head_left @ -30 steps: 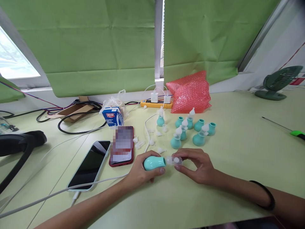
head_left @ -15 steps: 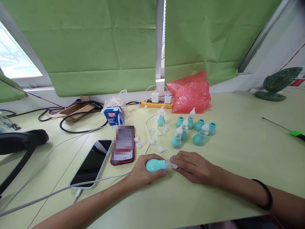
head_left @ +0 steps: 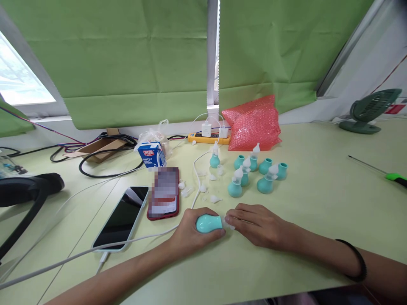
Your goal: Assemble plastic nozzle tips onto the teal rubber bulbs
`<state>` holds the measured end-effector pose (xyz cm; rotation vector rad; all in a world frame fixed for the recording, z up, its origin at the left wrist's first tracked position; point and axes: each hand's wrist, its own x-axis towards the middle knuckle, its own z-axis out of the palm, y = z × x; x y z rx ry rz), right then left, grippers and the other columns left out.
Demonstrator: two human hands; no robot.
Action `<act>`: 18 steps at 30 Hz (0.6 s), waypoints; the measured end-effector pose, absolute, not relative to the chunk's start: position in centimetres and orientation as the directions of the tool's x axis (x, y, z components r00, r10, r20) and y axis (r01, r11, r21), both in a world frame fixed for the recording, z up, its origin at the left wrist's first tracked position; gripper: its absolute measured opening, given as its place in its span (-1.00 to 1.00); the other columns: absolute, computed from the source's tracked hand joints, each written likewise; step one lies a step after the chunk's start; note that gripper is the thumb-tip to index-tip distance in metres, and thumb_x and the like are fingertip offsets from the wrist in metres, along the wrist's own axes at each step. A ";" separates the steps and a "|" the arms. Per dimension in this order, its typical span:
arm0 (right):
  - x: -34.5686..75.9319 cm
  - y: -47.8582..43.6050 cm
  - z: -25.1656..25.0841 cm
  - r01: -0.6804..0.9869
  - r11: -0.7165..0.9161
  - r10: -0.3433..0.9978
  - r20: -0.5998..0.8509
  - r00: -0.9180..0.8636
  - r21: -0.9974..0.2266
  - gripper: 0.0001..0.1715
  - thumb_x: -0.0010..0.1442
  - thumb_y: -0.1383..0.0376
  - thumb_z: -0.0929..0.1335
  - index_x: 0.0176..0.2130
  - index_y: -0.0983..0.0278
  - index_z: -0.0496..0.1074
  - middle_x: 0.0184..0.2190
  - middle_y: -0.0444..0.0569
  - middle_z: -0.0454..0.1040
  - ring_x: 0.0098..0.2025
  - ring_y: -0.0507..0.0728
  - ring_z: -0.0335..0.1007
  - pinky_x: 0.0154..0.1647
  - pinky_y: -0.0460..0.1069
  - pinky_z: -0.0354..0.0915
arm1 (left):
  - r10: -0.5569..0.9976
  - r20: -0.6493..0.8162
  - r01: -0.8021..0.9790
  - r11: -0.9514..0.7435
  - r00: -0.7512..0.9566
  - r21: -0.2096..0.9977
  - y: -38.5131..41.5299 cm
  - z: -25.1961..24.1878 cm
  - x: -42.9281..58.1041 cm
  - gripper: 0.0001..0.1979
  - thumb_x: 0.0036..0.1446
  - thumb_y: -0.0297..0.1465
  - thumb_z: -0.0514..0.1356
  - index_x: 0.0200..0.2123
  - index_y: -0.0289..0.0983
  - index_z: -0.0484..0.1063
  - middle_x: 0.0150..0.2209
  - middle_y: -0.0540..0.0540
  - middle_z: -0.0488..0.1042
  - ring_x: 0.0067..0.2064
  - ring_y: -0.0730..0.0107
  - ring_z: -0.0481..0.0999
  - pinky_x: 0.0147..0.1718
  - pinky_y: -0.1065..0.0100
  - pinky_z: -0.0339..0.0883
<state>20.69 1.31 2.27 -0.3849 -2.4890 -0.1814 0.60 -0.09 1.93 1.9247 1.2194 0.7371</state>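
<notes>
My left hand is wrapped round a teal bulb lying on its side, its neck toward the right. My right hand has its fingertips pressed on the clear nozzle at the bulb's neck. Beyond my hands stand several teal bulbs; some carry clear tips, like the front one, while others are open at the top, such as the one at the right. Loose clear parts, among them a pointed tip, lie near the white cable.
Two phones, one dark-screened and one red-cased, lie at the left. Behind are a blue milk carton, a yellow power strip and red bubble wrap. A screwdriver and a green fan are at the right.
The bulb has shifted slightly with my left hand and my right fingertips cover the nozzle at a slightly different angle. The things on the table have stayed in place.
</notes>
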 end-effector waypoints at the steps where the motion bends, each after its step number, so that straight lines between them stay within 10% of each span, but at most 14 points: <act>1: 20.6 1.4 2.1 0.301 0.953 0.249 0.618 -0.745 -0.021 -0.73 0.05 0.51 0.26 -0.18 0.39 0.29 -0.34 0.02 0.44 -0.35 0.04 0.29 -0.39 -0.07 0.28 | 0.918 0.096 0.503 -0.296 0.385 0.812 -0.1 1.9 0.6 -0.72 -0.15 -0.24 0.18 -0.37 -0.31 0.40 -0.47 -0.01 0.45 -0.44 0.43 0.38 -0.48 0.47 0.26; 10: 19.9 1.4 1.5 0.245 0.567 0.754 0.375 -0.540 -0.787 -0.79 -0.10 0.36 0.37 -0.34 0.32 0.46 -0.53 -0.05 0.49 -0.55 0.00 0.36 -0.57 -0.14 0.29 | 0.854 0.295 0.516 -0.500 0.429 0.696 -0.3 1.6 0.6 -0.73 -0.15 -0.31 0.20 -0.31 -0.27 0.36 -0.42 -0.04 0.50 -0.46 0.43 0.45 -0.45 0.44 0.31; 18: 19.2 1.4 1.2 0.018 -0.090 0.832 -0.085 -0.548 -0.996 -0.67 -0.24 0.31 0.44 -0.36 0.37 0.44 -0.63 -0.11 0.42 -0.71 -0.07 0.25 -0.73 -0.16 0.26 | 0.717 0.525 0.474 -0.697 0.459 0.538 -0.3 1.5 0.5 -0.76 -0.13 -0.36 0.20 -0.33 -0.35 0.38 -0.47 -0.10 0.47 -0.50 0.45 0.43 -0.55 0.48 0.29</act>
